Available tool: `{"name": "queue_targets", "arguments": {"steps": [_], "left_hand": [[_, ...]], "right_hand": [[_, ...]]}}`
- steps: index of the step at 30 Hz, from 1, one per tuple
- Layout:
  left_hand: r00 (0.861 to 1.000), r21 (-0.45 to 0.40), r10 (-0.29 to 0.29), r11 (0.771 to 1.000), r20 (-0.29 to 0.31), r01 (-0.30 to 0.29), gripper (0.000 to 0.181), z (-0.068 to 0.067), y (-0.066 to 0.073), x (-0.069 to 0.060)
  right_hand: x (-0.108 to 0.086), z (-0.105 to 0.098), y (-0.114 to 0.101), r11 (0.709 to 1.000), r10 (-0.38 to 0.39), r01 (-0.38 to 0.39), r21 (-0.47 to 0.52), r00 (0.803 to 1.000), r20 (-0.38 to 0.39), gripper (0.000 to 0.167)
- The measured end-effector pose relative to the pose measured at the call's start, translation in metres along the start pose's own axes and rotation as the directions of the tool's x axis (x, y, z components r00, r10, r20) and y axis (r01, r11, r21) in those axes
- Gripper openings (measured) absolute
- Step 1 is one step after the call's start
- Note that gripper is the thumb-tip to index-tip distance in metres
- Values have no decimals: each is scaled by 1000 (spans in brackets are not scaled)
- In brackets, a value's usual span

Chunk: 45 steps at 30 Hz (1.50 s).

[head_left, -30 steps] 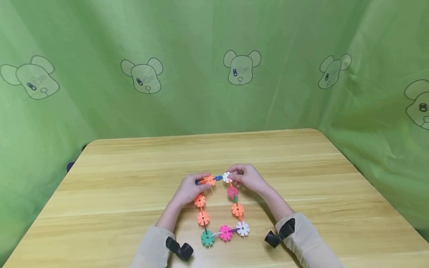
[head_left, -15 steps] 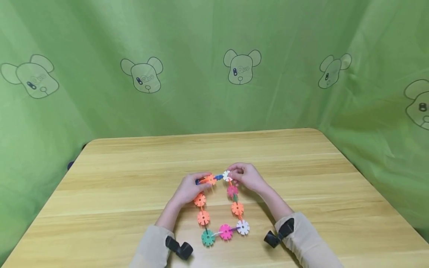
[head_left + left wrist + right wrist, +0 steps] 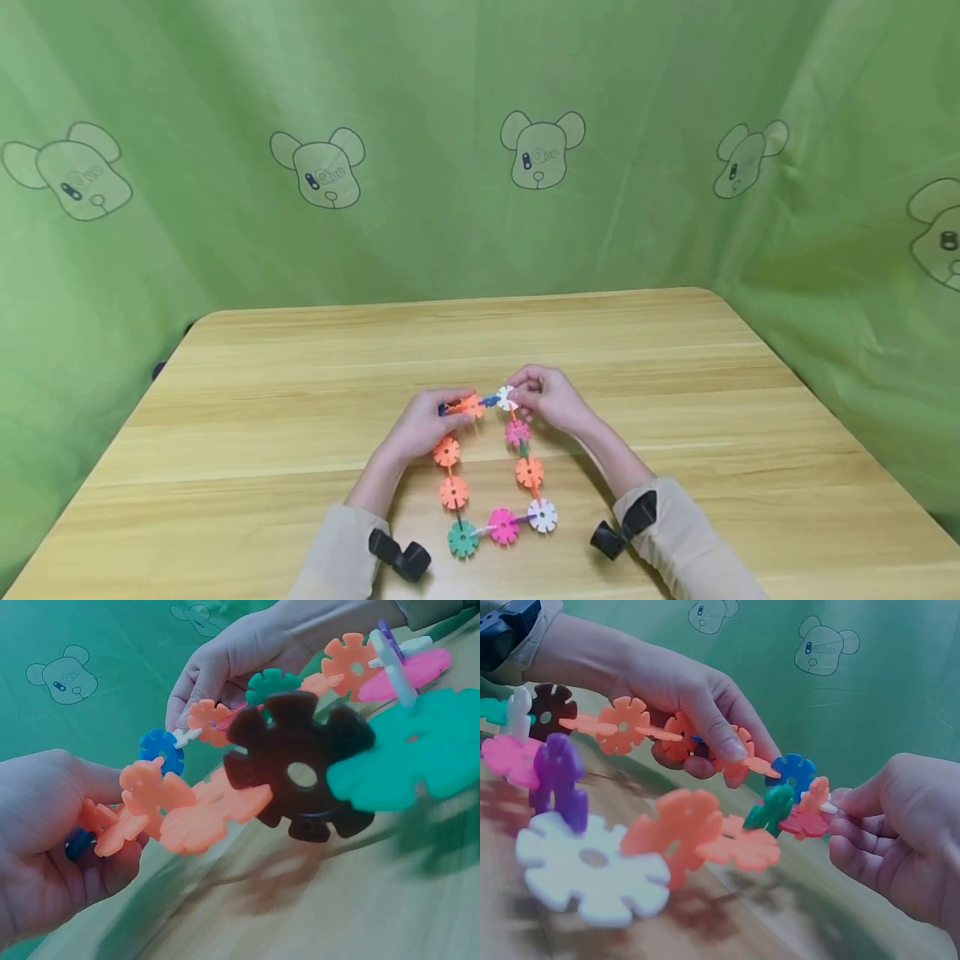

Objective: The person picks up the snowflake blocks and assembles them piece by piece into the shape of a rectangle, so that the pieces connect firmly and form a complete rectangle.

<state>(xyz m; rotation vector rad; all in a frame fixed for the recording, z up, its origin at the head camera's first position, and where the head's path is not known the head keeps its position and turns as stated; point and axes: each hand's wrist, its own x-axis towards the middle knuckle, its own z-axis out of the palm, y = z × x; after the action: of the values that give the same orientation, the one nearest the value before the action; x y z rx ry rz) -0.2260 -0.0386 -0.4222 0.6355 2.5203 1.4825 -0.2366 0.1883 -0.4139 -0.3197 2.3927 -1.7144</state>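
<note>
A closed ring of notched plastic snowflake discs, slotted edge to edge, is held above the table. My left hand (image 3: 424, 425) grips its far left corner, thumb and fingers around an orange disc (image 3: 472, 406) and its neighbours. At the far right corner my right hand (image 3: 555, 402) pinches a white disc (image 3: 507, 397), which a blue disc (image 3: 792, 774) joins to the left side. Along the near side run a green disc (image 3: 462, 539), a pink disc (image 3: 504, 527) and another white disc (image 3: 542, 516). A dark brown disc (image 3: 304, 771) looms close in the left wrist view.
The wooden table (image 3: 300, 375) spreads out beneath the hands. A green curtain (image 3: 420, 208) with bear-head outlines stands behind and beside it. Black wrist cameras (image 3: 411, 562) are strapped over both sleeves.
Both hands keep their hold on the ring. Its near side has shifted slightly toward me and to the left; otherwise almost nothing differs.
</note>
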Motion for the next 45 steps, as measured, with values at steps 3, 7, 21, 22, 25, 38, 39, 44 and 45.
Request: {"name": "queue_targets", "arguments": {"steps": [3, 7, 21, 22, 25, 38, 39, 44, 45], "left_hand": [[1000, -8, 6, 1000, 3, -6, 39, 0, -1, 0], [1000, -17, 13, 1000, 5, -13, 40, 0, -1, 1], [1000, 16, 10, 1000, -1, -10, 41, 1, -3, 3], [1000, 21, 15, 1000, 1, -15, 42, 1, -4, 3], [1000, 23, 18, 1000, 5, -18, 42, 2, -4, 3], [999, -36, -36, 999, -22, 35, 44, 3, -4, 1], [999, -43, -40, 998, -27, 39, 44, 3, -4, 1], [997, -60, -47, 997, -64, 43, 44, 3, -4, 2], [996, -64, -45, 997, -72, 41, 44, 4, -5, 2]], "right_hand": [[-1, 0, 1, 999, 1, -1, 33, 1000, 8, 20], [-1, 1, 1, 997, -10, 8, 78, 1000, 21, 19], [-1, 3, -3, 999, -6, 5, -49, 1000, -20, 19], [-2, 2, -3, 997, -13, 12, -70, 1000, -20, 20], [-5, -1, 0, 994, -20, 18, -110, 1000, -14, 24], [-56, -30, 14, 982, 24, 3, -191, 990, 137, 41], [-59, -30, 14, 979, 26, 8, -205, 986, 165, 42], [-69, -28, 14, 962, 27, 47, -267, 964, 264, 42], [-69, -28, 14, 956, 15, 68, -285, 960, 281, 39]]}}
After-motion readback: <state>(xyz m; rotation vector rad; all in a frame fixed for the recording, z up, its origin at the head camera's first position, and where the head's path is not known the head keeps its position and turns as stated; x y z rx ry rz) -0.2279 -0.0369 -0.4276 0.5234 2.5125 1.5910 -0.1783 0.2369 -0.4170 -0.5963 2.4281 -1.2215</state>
